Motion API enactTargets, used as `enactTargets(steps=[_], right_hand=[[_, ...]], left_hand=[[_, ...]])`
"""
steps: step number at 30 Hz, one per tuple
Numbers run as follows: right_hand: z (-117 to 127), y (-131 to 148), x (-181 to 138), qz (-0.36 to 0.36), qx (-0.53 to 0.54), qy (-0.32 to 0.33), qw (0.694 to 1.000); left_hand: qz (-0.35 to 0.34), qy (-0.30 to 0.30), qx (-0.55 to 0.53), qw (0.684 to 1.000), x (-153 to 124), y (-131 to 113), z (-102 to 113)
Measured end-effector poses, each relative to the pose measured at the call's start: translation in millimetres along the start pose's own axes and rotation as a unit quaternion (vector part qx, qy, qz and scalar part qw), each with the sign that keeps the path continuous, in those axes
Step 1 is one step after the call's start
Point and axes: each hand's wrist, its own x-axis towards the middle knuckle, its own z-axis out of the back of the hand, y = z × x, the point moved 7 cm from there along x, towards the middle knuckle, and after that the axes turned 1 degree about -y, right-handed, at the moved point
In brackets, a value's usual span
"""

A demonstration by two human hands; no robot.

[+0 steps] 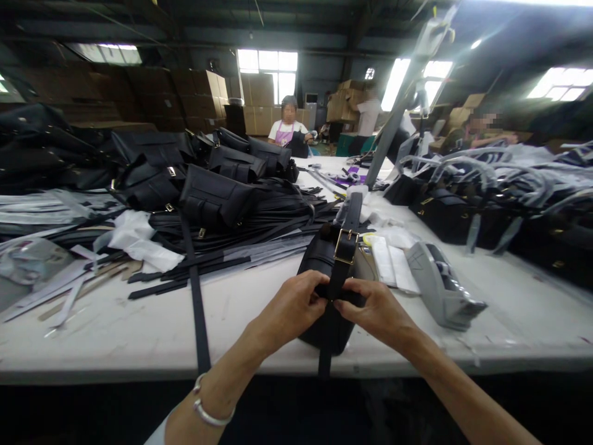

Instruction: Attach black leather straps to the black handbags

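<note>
A black leather handbag lies on the white table right in front of me. A black strap with a gold buckle runs over it toward me and hangs past the table edge. My left hand and my right hand both pinch this strap at the bag's near end, fingers closed, thumbs almost touching. A silver bracelet circles my left wrist.
Finished black bags and loose black straps pile at the left and middle. A grey tape dispenser sits to the right. More wrapped bags line the right side. Other people work at the far end, with cardboard boxes behind.
</note>
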Motion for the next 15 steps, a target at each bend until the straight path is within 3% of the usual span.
enactTargets(steps=[15], right_hand=[[-2.0,5.6,-1.0,0.018,-0.057,-0.036,0.998]], left_hand=[[0.004,0.006,0.036,0.999,1.6,1.8,2.0]])
